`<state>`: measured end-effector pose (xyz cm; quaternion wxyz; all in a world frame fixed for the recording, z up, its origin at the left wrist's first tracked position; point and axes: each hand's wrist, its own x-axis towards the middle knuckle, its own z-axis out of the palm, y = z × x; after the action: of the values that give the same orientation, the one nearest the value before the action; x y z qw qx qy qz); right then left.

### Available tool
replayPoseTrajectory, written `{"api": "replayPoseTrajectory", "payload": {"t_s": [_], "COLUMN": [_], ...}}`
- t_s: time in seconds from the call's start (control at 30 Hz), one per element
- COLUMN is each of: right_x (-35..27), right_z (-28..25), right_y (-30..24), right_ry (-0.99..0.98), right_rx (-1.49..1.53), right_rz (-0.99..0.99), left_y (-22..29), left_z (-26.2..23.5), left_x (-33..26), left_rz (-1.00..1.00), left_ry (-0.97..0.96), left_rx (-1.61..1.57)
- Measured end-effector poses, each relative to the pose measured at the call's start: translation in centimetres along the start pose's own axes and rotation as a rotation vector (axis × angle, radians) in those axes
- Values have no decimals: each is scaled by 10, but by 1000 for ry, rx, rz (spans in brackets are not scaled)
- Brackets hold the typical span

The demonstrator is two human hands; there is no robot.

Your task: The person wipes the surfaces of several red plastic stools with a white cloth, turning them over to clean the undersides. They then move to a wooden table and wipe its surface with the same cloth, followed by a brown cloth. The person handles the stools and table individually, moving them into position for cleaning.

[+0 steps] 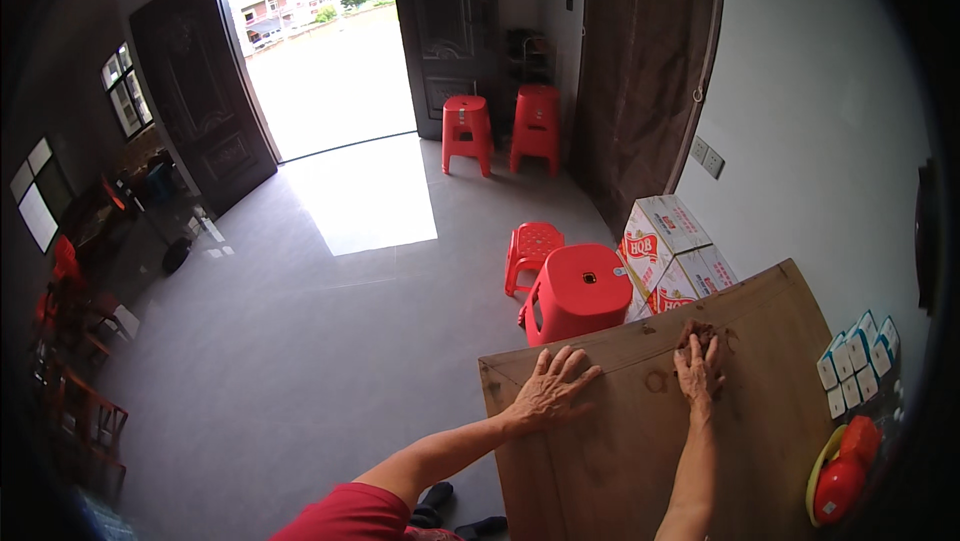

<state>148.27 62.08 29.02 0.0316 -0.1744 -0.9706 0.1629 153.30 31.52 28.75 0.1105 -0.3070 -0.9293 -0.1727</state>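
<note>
My left hand (550,388) lies on the wooden table (600,471) near its far left edge, fingers spread and nothing in them. Farther right, my right hand (700,373) presses a crumpled dark brown rag (694,331) onto the tabletop close to the far edge. Part of the rag is hidden under the fingers. A dark ring-shaped stain (656,381) marks the wood just left of my right hand, and more dark marks show right of the rag.
Beyond the table stand a tall red stool (585,286), a low red stool (530,251) and stacked cartons (665,236). Small white-and-teal boxes (857,359) and a yellow bowl (818,481) with red items sit at the right. More red stools (466,131) stand by the open door (445,41).
</note>
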Motion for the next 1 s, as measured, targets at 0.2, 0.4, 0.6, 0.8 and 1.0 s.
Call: {"api": "replayPoseTrajectory", "payload": {"t_s": [0.2,0.4,0.6,0.8,1.0], "right_x": [-37,-121,-223,-270,-247], "right_z": [32,34,45,68,87], "right_y": [-62,-76,-116,-177,-274], "right_ry": [2,74,50,154,263], "right_rx": [-17,-56,-153,-26,-104], "right_rz": [-219,-159,127,-72,-489], "left_y": [2,-7,-39,-98,-135], "left_z": [3,5,11,-10,29], "left_x": [4,1,-19,-21,-21], "left_rz": [6,16,100,-339,-374], "left_ry": [54,166,151,-233,-225], "left_rx": [-65,-189,-264,-608,-1069]}}
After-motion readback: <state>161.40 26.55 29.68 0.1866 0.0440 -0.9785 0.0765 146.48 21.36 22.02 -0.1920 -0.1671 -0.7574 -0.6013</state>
